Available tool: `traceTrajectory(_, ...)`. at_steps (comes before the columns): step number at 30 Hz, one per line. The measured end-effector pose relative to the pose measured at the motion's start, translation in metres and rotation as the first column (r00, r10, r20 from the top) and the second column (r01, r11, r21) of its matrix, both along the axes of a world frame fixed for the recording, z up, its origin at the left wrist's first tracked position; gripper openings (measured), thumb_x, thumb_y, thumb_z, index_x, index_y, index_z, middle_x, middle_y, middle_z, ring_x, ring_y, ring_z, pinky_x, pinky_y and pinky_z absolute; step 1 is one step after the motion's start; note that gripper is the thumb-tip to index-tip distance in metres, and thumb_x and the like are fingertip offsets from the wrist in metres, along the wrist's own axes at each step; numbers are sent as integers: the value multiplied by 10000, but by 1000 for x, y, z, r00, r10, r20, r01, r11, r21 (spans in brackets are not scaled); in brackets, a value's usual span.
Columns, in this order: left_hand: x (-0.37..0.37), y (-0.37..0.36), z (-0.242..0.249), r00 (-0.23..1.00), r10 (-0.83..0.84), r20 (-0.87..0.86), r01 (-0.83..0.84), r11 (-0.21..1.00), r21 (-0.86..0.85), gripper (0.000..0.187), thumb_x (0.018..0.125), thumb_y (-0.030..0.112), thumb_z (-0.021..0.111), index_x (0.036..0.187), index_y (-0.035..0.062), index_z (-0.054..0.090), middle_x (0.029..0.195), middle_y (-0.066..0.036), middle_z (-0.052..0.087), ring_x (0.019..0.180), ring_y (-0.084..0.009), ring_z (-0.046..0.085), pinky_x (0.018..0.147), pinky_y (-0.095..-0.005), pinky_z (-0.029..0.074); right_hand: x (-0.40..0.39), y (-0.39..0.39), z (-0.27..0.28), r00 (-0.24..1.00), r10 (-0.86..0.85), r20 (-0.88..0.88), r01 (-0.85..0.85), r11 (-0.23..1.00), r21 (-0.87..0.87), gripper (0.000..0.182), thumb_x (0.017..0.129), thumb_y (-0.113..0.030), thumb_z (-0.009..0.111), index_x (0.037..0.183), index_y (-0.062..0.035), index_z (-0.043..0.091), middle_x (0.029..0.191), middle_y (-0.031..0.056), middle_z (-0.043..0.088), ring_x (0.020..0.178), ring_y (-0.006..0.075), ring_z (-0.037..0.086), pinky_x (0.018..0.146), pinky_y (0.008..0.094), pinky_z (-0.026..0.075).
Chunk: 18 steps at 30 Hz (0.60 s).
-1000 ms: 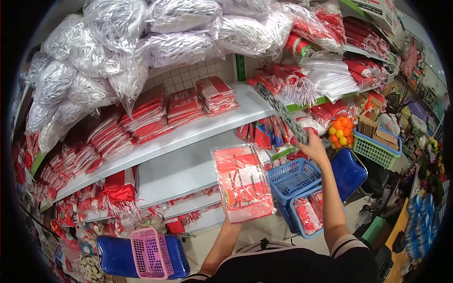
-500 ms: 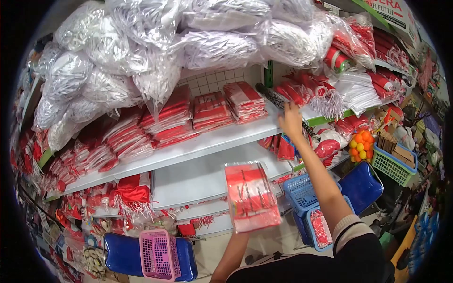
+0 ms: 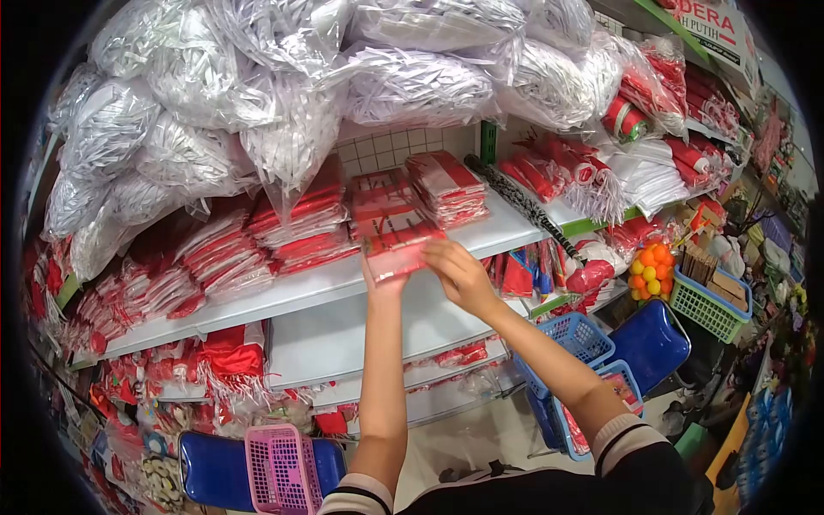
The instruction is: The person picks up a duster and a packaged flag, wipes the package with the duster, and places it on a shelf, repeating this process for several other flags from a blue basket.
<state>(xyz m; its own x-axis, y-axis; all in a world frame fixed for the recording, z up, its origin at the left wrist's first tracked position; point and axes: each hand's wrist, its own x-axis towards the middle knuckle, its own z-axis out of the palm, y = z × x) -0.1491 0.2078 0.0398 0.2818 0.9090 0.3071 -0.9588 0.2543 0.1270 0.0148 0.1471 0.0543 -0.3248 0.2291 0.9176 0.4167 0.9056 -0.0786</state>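
A stack of red-and-white packets in clear plastic [image 3: 396, 236] is at the front of the middle shelf, against a similar pile behind it. My left hand [image 3: 384, 281] supports its near edge from below, most fingers hidden under the plastic. My right hand [image 3: 459, 273] has its fingers closed at the packets' right near corner. Just to the right stands another pile of red-and-white packets [image 3: 446, 184], and to the left a taller red pile [image 3: 302, 219].
Bulging clear bags of white strips [image 3: 421, 86] hang over the shelf. A black-and-white patterned rod [image 3: 524, 202] juts past the shelf edge at right. Below are a pink basket [image 3: 279, 472], a blue basket [image 3: 571, 339] and blue stools [image 3: 652, 343].
My left hand has raised the packets from below up to the shelf. My right hand has left the patterned rod and moved left onto the packets' corner.
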Motion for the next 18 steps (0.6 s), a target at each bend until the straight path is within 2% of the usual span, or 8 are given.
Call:
traceTrajectory(2,-16,-6,12,998,11,-61,-30,942,-333,489,969,314,253,1322,8,398,1357,-199,428,1187,-371,445,1030,-528,329,-20,29,-2,998,-34,-46,31,998,-53,248,750,42,601,995,6,609,1019,156,614,1006,335,571,852,390,471)
traceTrajectory(3,-20,-12,-3,977,-193,90,166,956,243,520,972,369,279,1294,-19,408,1388,-178,397,1226,-358,416,1050,-502,317,-31,45,-2,996,-53,-74,47,996,-77,226,759,39,592,982,10,609,1007,158,618,996,335,572,847,389,470)
traceTrajectory(6,-25,-44,4,951,94,-294,-123,989,-83,545,965,413,303,1299,-4,409,1371,-177,403,1210,-342,440,1019,-474,356,-47,83,-3,983,-28,-179,2,990,-143,162,740,39,561,898,10,587,922,163,604,909,336,570,768,405,467)
traceTrajectory(7,-26,-49,3,873,212,-438,-258,965,-48,545,946,424,402,1307,17,432,1242,-168,524,1068,-332,551,894,-462,451,-55,95,-5,961,-36,-275,-26,975,-219,122,765,25,554,878,-6,590,884,163,600,917,324,563,810,442,423)
traceTrajectory(10,-26,-46,7,-68,583,-810,-602,623,499,432,921,351,506,1252,76,542,1034,-124,652,873,-266,650,740,-411,494,-61,106,9,980,-174,-97,147,961,-232,99,797,-16,552,879,-32,605,901,137,613,964,298,557,900,482,359)
traceTrajectory(13,-27,-26,12,-678,503,-536,-396,364,843,350,864,240,601,1180,88,605,774,-97,663,654,-216,644,603,-365,479,-69,115,8,981,-187,-50,162,937,-310,90,819,-60,552,882,-45,614,907,114,623,996,278,550,974,525,292)
traceTrajectory(16,-28,-14,7,-805,469,-363,-265,264,927,313,844,215,610,1139,113,632,697,-98,625,569,-205,586,583,-339,445,-67,121,-6,969,-242,-41,226,945,-235,175,837,-89,565,1002,-73,622,1021,82,626,1072,271,534,1026,515,280)
traceTrajectory(18,-21,-21,4,-702,530,-476,-382,283,879,272,851,189,597,1099,91,647,691,-81,621,538,-169,549,536,-306,422,-54,96,-6,964,-245,-102,226,959,-169,214,819,-72,557,1029,-68,600,1082,113,584,1088,294,519,1046,526,269)
